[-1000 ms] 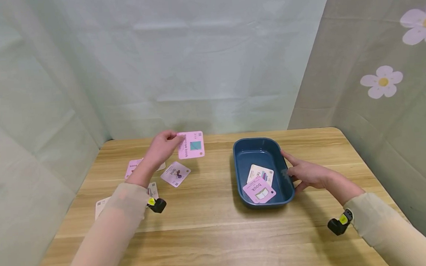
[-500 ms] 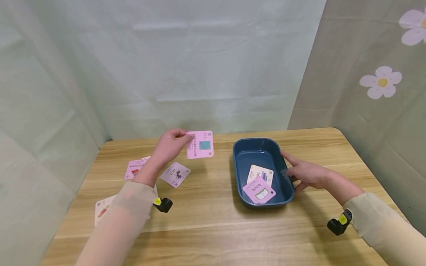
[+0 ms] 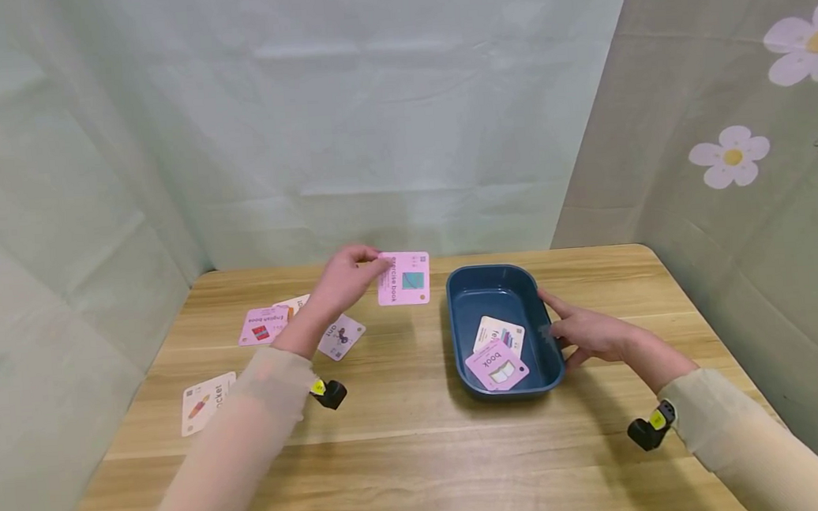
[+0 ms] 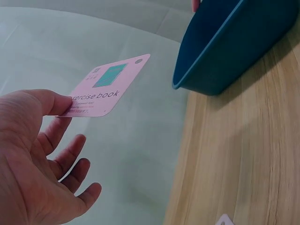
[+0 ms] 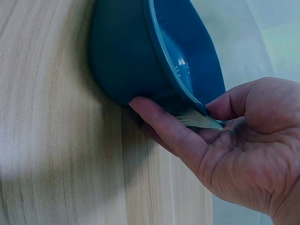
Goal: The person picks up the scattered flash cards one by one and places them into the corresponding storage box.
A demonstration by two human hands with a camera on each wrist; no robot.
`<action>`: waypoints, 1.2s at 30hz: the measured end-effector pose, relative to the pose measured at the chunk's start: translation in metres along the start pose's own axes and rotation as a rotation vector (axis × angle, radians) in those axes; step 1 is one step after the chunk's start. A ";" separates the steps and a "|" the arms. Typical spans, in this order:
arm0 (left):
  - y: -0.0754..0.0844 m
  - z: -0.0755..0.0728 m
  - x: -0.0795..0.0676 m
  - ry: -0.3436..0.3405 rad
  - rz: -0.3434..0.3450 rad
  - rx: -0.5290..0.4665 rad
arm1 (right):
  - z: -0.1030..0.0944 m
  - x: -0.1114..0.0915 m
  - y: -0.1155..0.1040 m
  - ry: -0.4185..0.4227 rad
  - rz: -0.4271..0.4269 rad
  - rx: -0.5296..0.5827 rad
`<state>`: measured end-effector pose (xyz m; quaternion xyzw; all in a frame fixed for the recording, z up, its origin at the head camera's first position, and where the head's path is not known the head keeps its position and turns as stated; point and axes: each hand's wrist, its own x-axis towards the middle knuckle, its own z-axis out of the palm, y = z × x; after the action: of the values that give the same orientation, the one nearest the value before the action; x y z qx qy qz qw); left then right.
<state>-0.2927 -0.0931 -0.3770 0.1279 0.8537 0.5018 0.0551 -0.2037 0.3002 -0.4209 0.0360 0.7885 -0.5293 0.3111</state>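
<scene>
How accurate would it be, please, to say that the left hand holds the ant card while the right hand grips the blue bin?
One detail is off: the left hand holds the pink exercise book card, as the left wrist view shows; the ant card lies on the table. The right hand does grip the blue bin.

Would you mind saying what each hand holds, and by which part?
The left hand pinches the pink "exercise book" card by a corner; the right hand holds the blue tray by its right side.
</scene>
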 end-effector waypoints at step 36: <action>0.024 0.056 0.012 -0.084 0.041 0.029 | 0.005 0.001 -0.003 0.011 -0.005 -0.024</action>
<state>-0.2878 -0.0315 -0.3837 0.1672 0.8550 0.4845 0.0787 -0.2033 0.2948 -0.4199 0.0331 0.7966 -0.5202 0.3060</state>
